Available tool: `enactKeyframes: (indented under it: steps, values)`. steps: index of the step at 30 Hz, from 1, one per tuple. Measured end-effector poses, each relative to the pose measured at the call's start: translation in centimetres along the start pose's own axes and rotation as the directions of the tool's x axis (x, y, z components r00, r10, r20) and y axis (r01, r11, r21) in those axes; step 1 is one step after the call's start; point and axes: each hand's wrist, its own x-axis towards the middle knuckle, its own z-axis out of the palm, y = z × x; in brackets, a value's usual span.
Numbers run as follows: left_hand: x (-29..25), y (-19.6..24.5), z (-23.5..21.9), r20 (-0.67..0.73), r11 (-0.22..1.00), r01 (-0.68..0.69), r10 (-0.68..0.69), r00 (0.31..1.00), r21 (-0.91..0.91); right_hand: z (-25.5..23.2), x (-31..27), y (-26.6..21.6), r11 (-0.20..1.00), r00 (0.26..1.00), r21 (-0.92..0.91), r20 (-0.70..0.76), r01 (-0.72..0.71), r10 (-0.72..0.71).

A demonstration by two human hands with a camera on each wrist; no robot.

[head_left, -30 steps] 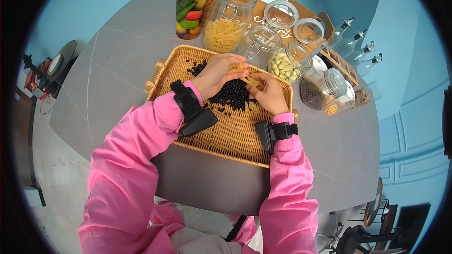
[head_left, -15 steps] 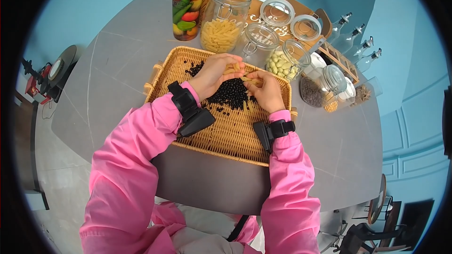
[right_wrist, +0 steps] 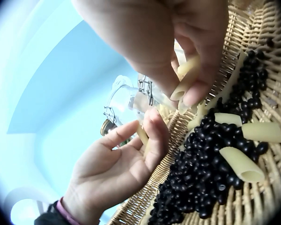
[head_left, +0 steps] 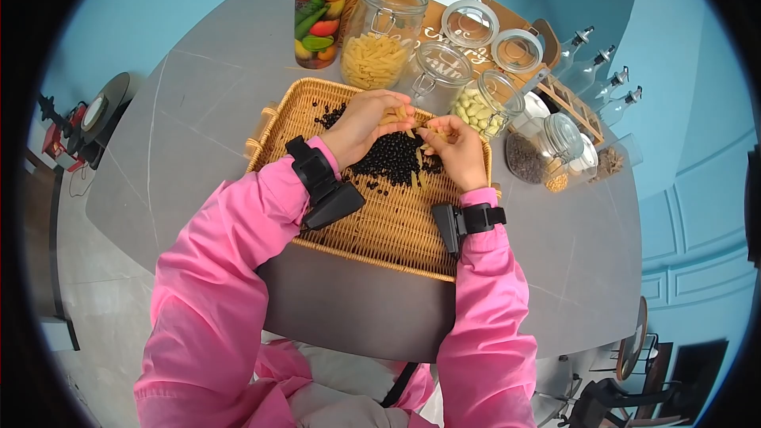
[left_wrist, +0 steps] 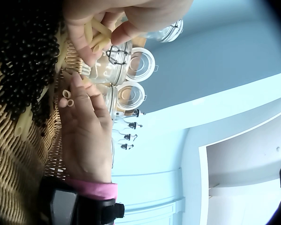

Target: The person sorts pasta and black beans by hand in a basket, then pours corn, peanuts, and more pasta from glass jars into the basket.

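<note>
Over the wicker tray (head_left: 357, 244), the left hand (head_left: 365, 124) holds several pasta tubes (left_wrist: 99, 35) in its curled fingers. Close by on its right, the right hand (head_left: 460, 154) pinches pasta pieces (right_wrist: 186, 77) between thumb and fingers. Black beans (head_left: 388, 157) lie heaped under the hands, and loose pasta tubes (right_wrist: 243, 164) rest on and beside them. The two hands are a little apart. Part of the bean heap is hidden behind the left hand in the head view.
Behind the tray stand a jar of vegetables (head_left: 320, 20), a pasta jar (head_left: 372, 59) and a jar of pale green pieces (head_left: 478, 109). To the right are a jar of dark grains (head_left: 526, 160) and glass bottles (head_left: 581, 78) in a wooden rack.
The right hand has turned slightly and its fingers have shifted around the pasta. The left hand stays nearly in place, still holding pasta.
</note>
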Motion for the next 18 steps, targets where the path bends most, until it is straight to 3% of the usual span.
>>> enactKeyframes:
  steps: [3,5,6,8,9,11,13,14,18]
  values:
    - [0.1,0.0,-0.1,-0.006,1.000,0.006,-0.006,1.000,-0.016,-0.2,-0.3,-1.0,0.990,1.000,0.139,0.018,-0.023,0.021]
    - [0.1,0.0,-0.1,-0.009,1.000,0.011,-0.011,1.000,-0.027,-0.1,-0.6,-1.7,0.921,0.986,0.353,0.037,-0.165,0.162]
    - [0.2,0.0,-0.2,-0.010,0.999,0.016,-0.016,1.000,-0.036,-0.2,-0.5,-1.7,0.921,0.986,0.353,0.038,-0.164,0.161]
    - [0.3,-0.2,-0.5,-0.012,0.999,0.020,-0.021,1.000,-0.045,-0.4,-0.4,-1.5,0.731,0.959,0.622,0.161,-0.281,0.232]
    - [0.4,-0.4,-0.6,-0.002,0.999,0.035,-0.035,0.999,-0.034,-0.5,-0.3,-1.4,0.732,0.960,0.621,0.162,-0.281,0.231]
    - [0.3,-0.3,-0.5,0.006,0.999,0.048,-0.048,0.999,-0.023,-0.5,-0.2,-1.3,0.617,0.941,0.711,0.248,-0.337,0.228]
    - [-0.1,-0.1,0.2,0.087,0.983,0.185,-0.183,0.979,-0.019,-0.4,-0.2,-1.4,0.592,0.934,0.723,0.276,-0.356,0.225]
    - [-0.1,-0.1,0.3,0.088,0.983,0.184,-0.182,0.979,-0.019,-0.4,-0.2,-1.5,0.568,0.927,0.732,0.303,-0.376,0.223]
    - [-0.2,-0.3,0.3,0.128,0.980,0.199,-0.194,0.973,-0.027,-0.3,-0.2,-1.0,0.610,0.934,0.707,0.267,-0.358,0.239]
